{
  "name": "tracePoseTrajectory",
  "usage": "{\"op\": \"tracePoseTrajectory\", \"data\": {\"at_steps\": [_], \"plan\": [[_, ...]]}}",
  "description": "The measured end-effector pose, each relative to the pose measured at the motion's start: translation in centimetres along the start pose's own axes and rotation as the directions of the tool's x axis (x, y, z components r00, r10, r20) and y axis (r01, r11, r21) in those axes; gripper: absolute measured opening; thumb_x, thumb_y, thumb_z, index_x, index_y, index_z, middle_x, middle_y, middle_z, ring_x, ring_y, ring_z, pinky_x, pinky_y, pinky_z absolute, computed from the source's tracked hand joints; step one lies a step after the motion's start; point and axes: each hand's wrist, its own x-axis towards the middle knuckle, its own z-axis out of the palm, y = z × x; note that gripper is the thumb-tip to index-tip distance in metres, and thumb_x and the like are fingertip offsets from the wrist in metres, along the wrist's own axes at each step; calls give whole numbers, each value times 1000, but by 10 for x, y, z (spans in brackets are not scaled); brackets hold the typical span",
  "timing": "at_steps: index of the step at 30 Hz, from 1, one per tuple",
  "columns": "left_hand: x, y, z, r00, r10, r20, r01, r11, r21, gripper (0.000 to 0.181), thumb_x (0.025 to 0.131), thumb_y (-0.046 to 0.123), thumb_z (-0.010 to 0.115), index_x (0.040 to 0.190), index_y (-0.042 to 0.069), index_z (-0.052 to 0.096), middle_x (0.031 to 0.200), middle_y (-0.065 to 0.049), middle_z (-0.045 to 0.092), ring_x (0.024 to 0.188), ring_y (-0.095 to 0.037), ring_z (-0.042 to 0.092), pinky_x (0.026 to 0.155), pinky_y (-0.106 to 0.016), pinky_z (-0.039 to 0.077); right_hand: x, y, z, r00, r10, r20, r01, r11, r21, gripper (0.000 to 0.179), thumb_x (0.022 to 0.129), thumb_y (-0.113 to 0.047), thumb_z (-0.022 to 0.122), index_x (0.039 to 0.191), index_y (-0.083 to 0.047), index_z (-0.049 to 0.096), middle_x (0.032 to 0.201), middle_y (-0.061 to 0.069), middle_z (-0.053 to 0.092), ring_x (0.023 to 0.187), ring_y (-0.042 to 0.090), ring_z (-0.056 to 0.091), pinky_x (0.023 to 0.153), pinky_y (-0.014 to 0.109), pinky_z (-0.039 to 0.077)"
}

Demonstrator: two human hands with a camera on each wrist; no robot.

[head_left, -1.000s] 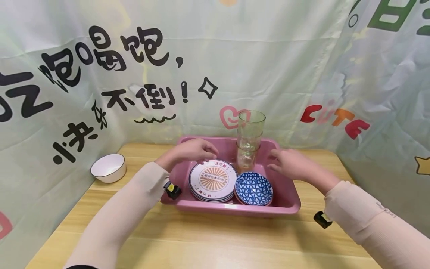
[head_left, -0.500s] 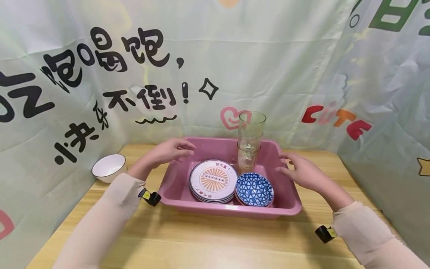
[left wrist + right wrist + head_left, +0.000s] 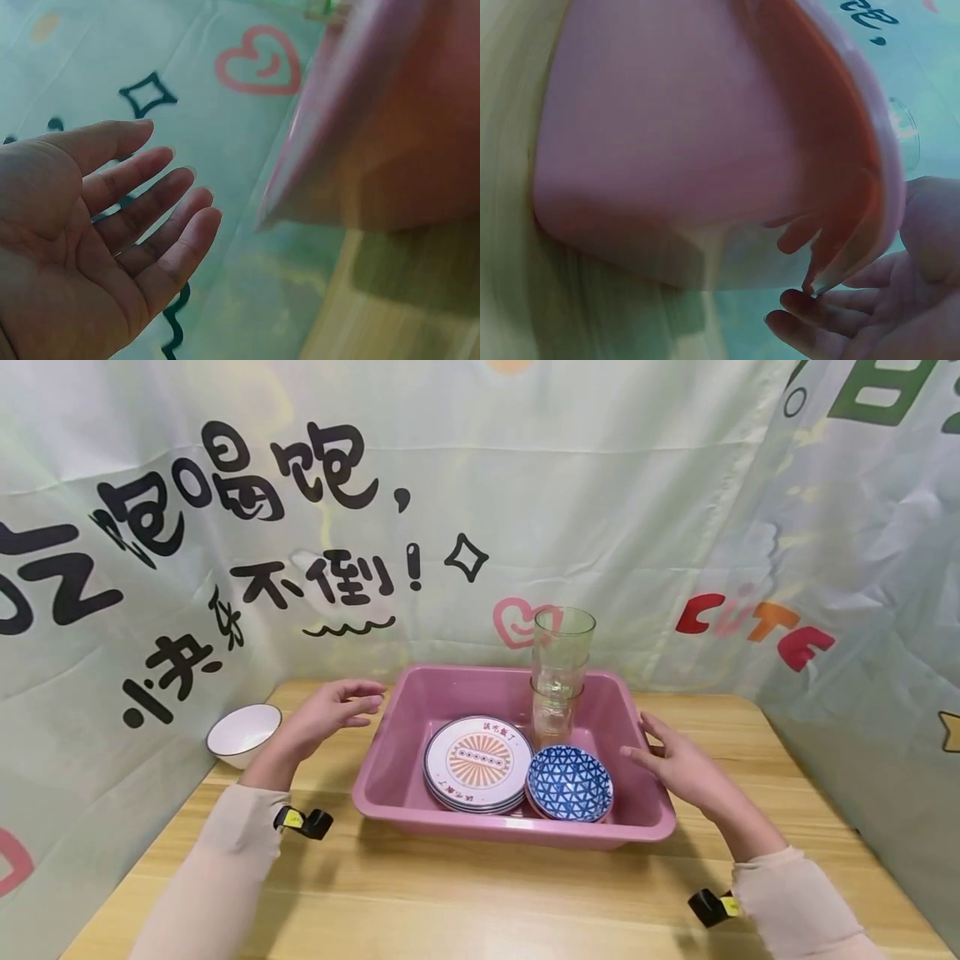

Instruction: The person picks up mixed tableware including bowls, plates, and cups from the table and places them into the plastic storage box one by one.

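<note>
A pink plastic basin (image 3: 517,832) stands on the wooden table. Inside it are a stack of white plates (image 3: 477,762) with an orange sunburst, small blue-and-white patterned bowls (image 3: 569,782), and a stack of greenish clear glasses (image 3: 562,652). My left hand (image 3: 330,714) hovers just left of the basin, palm towards it, fingers loosely bent and holding nothing. At the basin's right rim is my right hand (image 3: 686,768), thumb on the inner side and fingers outside below the edge. In the right wrist view the rim hides the thumb; I cannot tell whether the hand presses the basin.
A white bowl with a dark rim (image 3: 244,733) sits at the table's left edge. Printed cloth (image 3: 637,510) hangs close behind the table and along both sides. Bare wood (image 3: 465,902) lies in front of the basin.
My left hand has moved left, from over the plates to outside the basin. My right hand has moved right and lower, from above the basin's inside to its right rim. The dishes stay put.
</note>
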Motion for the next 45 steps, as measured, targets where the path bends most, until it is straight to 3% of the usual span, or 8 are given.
{"op": "tracePoseTrajectory", "data": {"at_steps": [6,13,17,27,32,39,42,45], "plan": [[-6,-20,-10,997,-11,-75,6,998,-67,46,101,21,56,137,-7,48,139,-23,48,117,-27,55,98,-38,49,-1,15,2,1000,27,-1,-27,989,147,86,101,-39,54,154,4,0,156,31,16,136,50,30,105,59,35],[-16,-42,-19,983,-43,-177,20,991,-132,57,99,31,60,139,-5,45,133,-14,50,110,-15,56,93,-28,51,0,29,9,999,42,15,-45,951,305,72,103,-36,49,153,4,17,140,32,45,116,28,57,86,25,52],[-23,-52,-24,968,-61,-243,29,990,-137,58,99,33,59,139,-5,45,125,-5,54,108,-11,57,92,-26,51,0,29,8,999,33,39,-45,937,347,73,103,-37,48,154,2,14,136,32,48,111,22,59,83,24,52],[-41,-71,-35,931,-100,-351,110,994,8,59,101,36,53,141,-5,44,137,-26,47,99,1,54,89,-23,52,1,33,9,998,43,42,-55,934,354,74,103,-39,48,155,1,14,135,32,49,109,19,61,83,25,53],[-49,-73,-45,893,-63,-446,129,984,119,54,102,35,51,137,-6,50,127,-25,54,90,5,54,79,-15,52,1,33,9,998,34,44,-47,933,356,73,103,-38,48,155,1,14,134,32,50,107,17,61,83,26,53],[-57,-72,-56,781,-50,-622,249,939,238,46,101,33,52,130,-2,58,119,-23,59,91,-15,61,72,-16,47,2,33,7,999,23,42,-37,938,346,73,103,-38,48,154,2,15,134,33,50,107,19,62,83,26,54],[-60,-75,-63,746,-97,-659,311,925,216,48,101,36,50,133,1,57,126,-23,56,110,-32,53,78,-27,42,1,34,8,998,39,40,-50,938,342,73,103,-39,48,155,1,15,134,32,50,107,19,61,83,25,53],[-64,-81,-69,715,-144,-684,362,913,186,51,101,37,48,138,1,52,124,-23,53,108,-35,48,76,-33,39,1,34,9,998,43,38,-54,937,346,72,103,-38,48,155,1,15,134,32,50,108,20,61,83,25,53]]}}
